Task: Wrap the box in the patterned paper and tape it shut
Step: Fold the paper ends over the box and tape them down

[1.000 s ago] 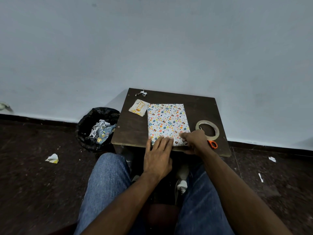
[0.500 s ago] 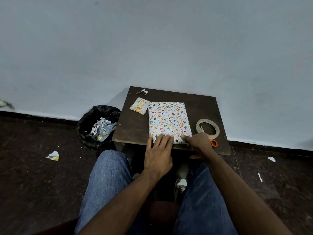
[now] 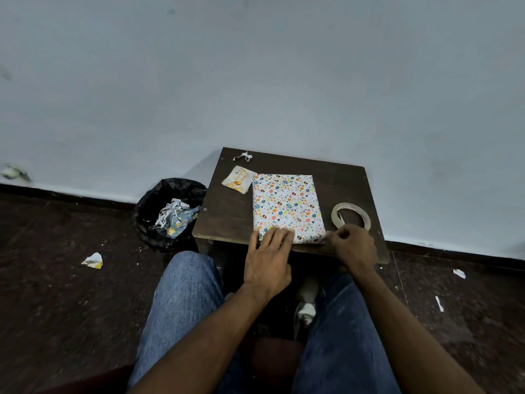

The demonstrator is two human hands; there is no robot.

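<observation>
The box (image 3: 287, 206), wrapped in white paper with coloured egg and heart prints, lies flat on the small dark table (image 3: 227, 220). My left hand (image 3: 268, 260) rests on the box's near edge with its fingers straight and together. My right hand (image 3: 353, 245) sits just right of the box's near right corner, fingers curled; what they hold, if anything, is hidden. A roll of clear tape (image 3: 350, 216) lies flat on the table right behind my right hand.
A small printed gift tag (image 3: 238, 179) and a paper scrap (image 3: 243, 156) lie at the table's back left. A black bin (image 3: 167, 211) with paper offcuts stands left of the table. Scraps lie on the dark floor. My knees are under the table's near edge.
My right hand left the box's near right corner and moved right, now covering the spot where the orange scissor handle showed. My left hand stayed on the near edge.
</observation>
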